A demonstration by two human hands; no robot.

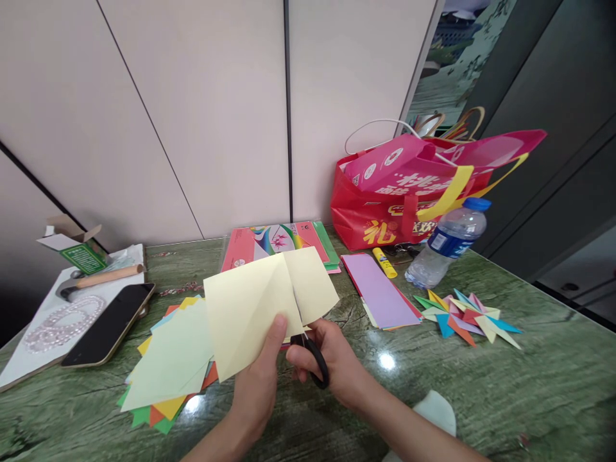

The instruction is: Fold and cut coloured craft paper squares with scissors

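Note:
A pale yellow sheet of paper [248, 308] is pinched in my left hand [260, 378], the thumb lying on its front near the lower edge. Black-handled scissors [316, 362] are in my right hand [337, 359], fingers through the loops. Their blades are mostly hidden behind the paper. A cut runs up from the scissors through the sheet, and the strip right of it [312, 285] leans away from the larger part. Below and left of the sheet lies a fanned stack of coloured paper [168, 359], pale green on top.
A phone [110, 326], a hammer [103, 277], a bead string and a small green box [84, 253] sit left. Behind are a coloured-paper pack [276, 239] and red bag [375, 205]. Rightward lie purple strips [382, 292], a glue stick [384, 263], a bottle [445, 244] and folded paper star pieces [469, 314].

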